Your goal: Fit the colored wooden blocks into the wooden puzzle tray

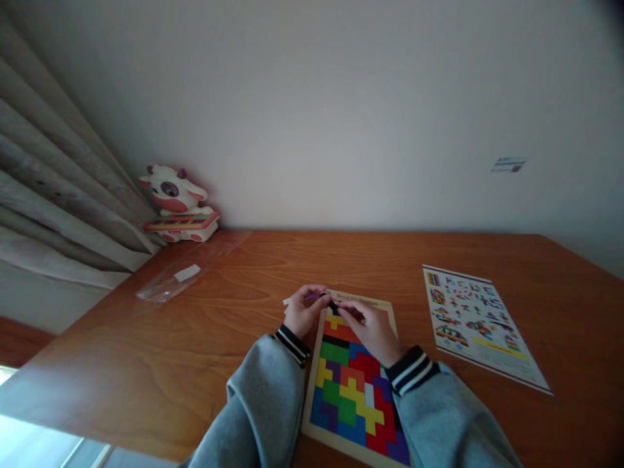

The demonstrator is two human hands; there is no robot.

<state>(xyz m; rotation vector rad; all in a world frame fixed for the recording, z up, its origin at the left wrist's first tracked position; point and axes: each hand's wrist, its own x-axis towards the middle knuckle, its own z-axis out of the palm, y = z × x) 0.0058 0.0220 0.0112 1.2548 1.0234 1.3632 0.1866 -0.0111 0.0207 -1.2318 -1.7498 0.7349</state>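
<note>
A wooden puzzle board (312,426) with a pale frame lies on the table, filled with blocky pieces in red, blue, green, yellow and purple. Over its far end, my left hand (303,313) is closed with a purple puzzle piece (313,296) showing between its fingers. Beside it, the fingers of my right hand (373,328) pinch a small black puzzle piece (333,307), which also reaches close to my left fingertips. Whether the left fingers touch the black piece, I cannot tell. My hands and sleeves cover parts of the board's far end and right side.
A printed sheet (480,325) with colourful figures lies to the right. Clear plastic wrapping (168,288) with a white label is at the left, in front of a cow toy with a keyboard (182,208). The wall (341,130) borders the table's back; a curtain (63,188) hangs left.
</note>
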